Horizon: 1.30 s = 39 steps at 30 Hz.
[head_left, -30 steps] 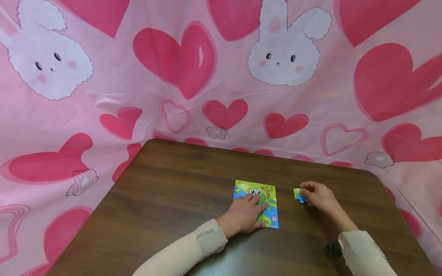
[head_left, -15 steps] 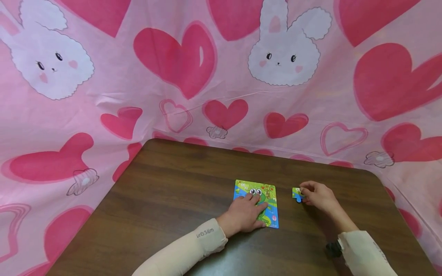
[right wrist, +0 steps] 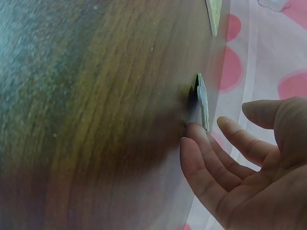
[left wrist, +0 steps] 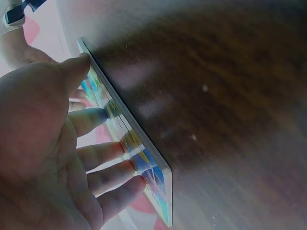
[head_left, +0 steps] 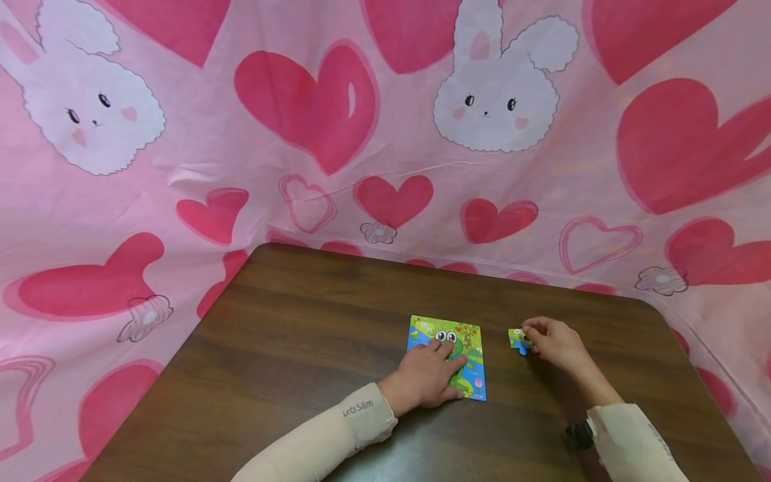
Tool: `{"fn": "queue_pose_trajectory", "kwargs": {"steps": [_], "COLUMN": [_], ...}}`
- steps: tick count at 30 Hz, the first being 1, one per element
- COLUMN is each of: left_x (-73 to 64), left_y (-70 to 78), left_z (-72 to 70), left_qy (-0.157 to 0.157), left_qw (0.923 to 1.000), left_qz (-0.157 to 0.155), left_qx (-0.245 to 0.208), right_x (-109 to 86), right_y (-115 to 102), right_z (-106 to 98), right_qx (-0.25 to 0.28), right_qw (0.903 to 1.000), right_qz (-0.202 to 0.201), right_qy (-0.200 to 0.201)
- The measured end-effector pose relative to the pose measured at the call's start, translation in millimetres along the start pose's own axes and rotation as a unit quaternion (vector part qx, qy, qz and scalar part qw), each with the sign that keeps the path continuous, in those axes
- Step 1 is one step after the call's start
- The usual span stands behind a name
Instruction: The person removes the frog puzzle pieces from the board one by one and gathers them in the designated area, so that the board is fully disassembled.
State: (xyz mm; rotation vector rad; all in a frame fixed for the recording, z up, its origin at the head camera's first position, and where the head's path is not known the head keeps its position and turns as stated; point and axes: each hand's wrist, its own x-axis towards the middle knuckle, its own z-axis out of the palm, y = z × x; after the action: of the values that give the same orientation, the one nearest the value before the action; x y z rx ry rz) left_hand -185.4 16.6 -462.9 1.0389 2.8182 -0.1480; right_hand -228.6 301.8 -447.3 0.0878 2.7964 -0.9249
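A frog jigsaw puzzle (head_left: pixel 474 348) lies flat on the brown table, green and blue with big white eyes. My left hand (head_left: pixel 429 375) rests on it with fingers spread, covering much of the frog; in the left wrist view the fingertips (left wrist: pixel 117 148) touch its surface. To the right, my right hand (head_left: pixel 554 341) holds a small green and blue jigsaw piece (head_left: pixel 517 338) by its right side, fingers bent. The right wrist view shows the piece (right wrist: pixel 203 103) edge-on, slightly tilted, with fingertips (right wrist: pixel 194 132) at its near edge. The fingers partly hide the piece in the head view.
The table (head_left: pixel 289 348) is dark wood with rounded far corners. Behind and beside it hangs a pink curtain (head_left: pixel 409 134) with hearts and rabbits. A strip of table separates the puzzle from the small piece. A dark band (head_left: pixel 579 435) circles the right wrist.
The small jigsaw piece has shifted slightly left at the right fingertips, while the right hand stays nearly in place. The left hand and the frog puzzle have not visibly moved.
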Motion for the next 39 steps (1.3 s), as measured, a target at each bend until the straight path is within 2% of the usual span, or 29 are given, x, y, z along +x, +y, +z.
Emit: {"fn": "queue_pose_trajectory", "kwargs": {"steps": [15, 32, 39], "left_x": [-0.5, 0.6, 1.4], "left_y": [0.3, 3.8, 6.4], "left_z": [0.0, 3.3, 3.4], "left_qy": [0.004, 0.012, 0.013], "left_qw": [1.0000, 0.9999, 0.9998], "left_qz": [0.000, -0.005, -0.012], "left_qx": [0.003, -0.005, -0.012], "right_x": [0.6, 8.6, 16.5], "right_y": [1.7, -15.3, -28.2], "right_z": [-0.6, 8.6, 21.3], "right_qx": [-0.006, -0.022, 0.018], "right_qw": [0.9998, 0.9975, 0.9963], "right_qz": [-0.020, -0.058, -0.074], "right_qy": [0.002, 0.032, 0.040]}}
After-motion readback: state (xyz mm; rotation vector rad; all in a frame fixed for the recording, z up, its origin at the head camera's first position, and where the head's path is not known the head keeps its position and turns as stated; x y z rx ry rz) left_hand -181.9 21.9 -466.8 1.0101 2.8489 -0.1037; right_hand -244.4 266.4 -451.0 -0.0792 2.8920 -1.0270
